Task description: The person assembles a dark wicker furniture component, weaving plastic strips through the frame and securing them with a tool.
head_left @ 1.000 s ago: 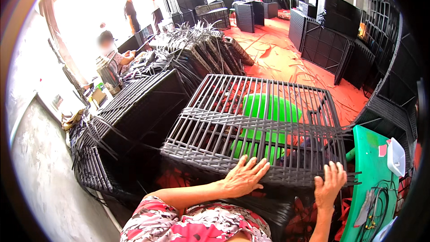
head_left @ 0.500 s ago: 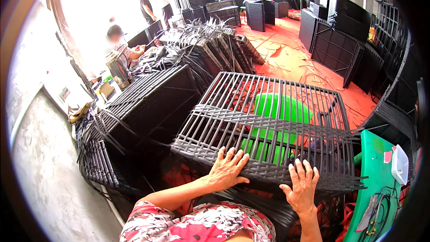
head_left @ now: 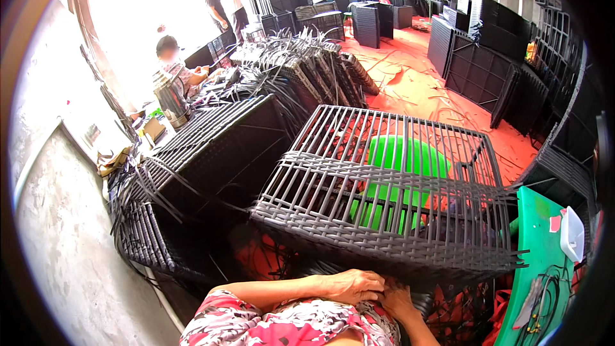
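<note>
A half-woven panel (head_left: 384, 179) of dark grey plastic strips over a slatted frame lies tilted in front of me. Weave covers its near edge, with another woven band across its middle. Both hands are off the panel, close together at my lap below its near edge. My left hand (head_left: 354, 286) is closed, its fingers curled in beside my right hand (head_left: 398, 300). The right hand's fingers also seem bent inward, partly hidden behind the left. What they hold, if anything, I cannot make out. A bundle of dark strips (head_left: 421, 301) lies beside the right hand.
Stacked dark woven panels (head_left: 218, 147) stand at left, with loose strips hanging off. A bright green chair (head_left: 410, 154) shows through the slats. At right is a green board (head_left: 535, 230) with a white tray (head_left: 572, 234). Several people are at the far left. Strips litter the red floor (head_left: 410, 83).
Both hands have left the panel's near edge and drawn back together at my lap. Their fingers have gone from spread to curled. The panel appears shifted slightly right and down in view.
</note>
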`<move>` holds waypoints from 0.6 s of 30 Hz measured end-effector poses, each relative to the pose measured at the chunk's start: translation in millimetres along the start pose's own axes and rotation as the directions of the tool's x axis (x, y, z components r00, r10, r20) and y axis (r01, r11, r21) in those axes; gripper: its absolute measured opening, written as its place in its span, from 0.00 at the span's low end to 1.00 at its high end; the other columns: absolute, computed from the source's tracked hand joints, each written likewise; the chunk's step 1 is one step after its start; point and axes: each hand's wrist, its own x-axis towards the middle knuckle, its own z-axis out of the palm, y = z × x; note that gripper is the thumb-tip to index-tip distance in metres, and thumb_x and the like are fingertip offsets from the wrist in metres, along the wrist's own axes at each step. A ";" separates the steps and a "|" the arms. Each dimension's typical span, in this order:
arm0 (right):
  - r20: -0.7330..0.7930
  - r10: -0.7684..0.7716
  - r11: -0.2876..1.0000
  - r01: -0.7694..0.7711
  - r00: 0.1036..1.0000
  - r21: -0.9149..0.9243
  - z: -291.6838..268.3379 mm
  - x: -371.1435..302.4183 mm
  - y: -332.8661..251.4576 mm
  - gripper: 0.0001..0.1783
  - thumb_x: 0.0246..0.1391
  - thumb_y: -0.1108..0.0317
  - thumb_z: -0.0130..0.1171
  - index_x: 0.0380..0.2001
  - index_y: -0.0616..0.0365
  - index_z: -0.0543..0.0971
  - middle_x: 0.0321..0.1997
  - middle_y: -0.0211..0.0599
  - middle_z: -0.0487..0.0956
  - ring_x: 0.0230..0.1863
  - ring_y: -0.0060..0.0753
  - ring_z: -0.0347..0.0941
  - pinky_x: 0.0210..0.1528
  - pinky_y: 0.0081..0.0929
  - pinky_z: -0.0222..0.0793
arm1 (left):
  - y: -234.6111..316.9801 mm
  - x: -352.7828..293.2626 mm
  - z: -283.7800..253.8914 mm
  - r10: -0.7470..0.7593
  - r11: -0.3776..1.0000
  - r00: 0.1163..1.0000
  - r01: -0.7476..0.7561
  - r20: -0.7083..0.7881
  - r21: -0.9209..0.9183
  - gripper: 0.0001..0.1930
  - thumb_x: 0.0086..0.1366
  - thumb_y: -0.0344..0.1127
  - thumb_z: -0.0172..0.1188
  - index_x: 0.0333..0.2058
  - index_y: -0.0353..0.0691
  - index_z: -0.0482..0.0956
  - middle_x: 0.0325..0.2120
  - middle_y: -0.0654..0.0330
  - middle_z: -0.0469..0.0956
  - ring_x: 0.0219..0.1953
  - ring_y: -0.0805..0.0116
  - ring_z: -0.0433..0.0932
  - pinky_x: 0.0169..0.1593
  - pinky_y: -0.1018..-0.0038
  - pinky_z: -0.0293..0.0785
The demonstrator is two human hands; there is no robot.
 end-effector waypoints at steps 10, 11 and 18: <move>-0.306 -0.049 0.993 0.080 0.951 0.089 -13.1 -10.5 -11.0 0.11 0.48 0.61 0.56 0.27 0.57 0.79 0.30 0.41 0.76 0.36 0.46 0.70 0.36 0.43 0.62 | -58.7 20.6 56.7 -0.117 0.980 0.993 0.118 -0.016 0.159 0.23 0.55 0.37 0.58 0.50 0.39 0.70 0.39 0.46 0.76 0.41 0.47 0.75 0.43 0.60 0.72; -0.280 -0.037 0.982 0.086 0.959 0.165 -17.4 -14.5 -9.6 0.10 0.47 0.62 0.55 0.23 0.57 0.78 0.29 0.40 0.76 0.35 0.45 0.70 0.35 0.42 0.61 | -65.7 18.1 65.5 -0.118 0.987 0.986 0.130 -0.120 0.096 0.19 0.53 0.41 0.59 0.43 0.39 0.75 0.37 0.48 0.76 0.39 0.48 0.75 0.40 0.59 0.72; -0.239 0.032 0.975 0.023 0.970 0.222 -29.9 -25.9 -16.2 0.12 0.46 0.62 0.58 0.33 0.56 0.78 0.37 0.42 0.75 0.37 0.48 0.73 0.38 0.43 0.68 | -50.8 -2.0 45.5 -0.241 0.953 0.969 0.226 0.050 0.200 0.15 0.51 0.30 0.62 0.38 0.32 0.76 0.42 0.48 0.74 0.45 0.49 0.74 0.48 0.63 0.71</move>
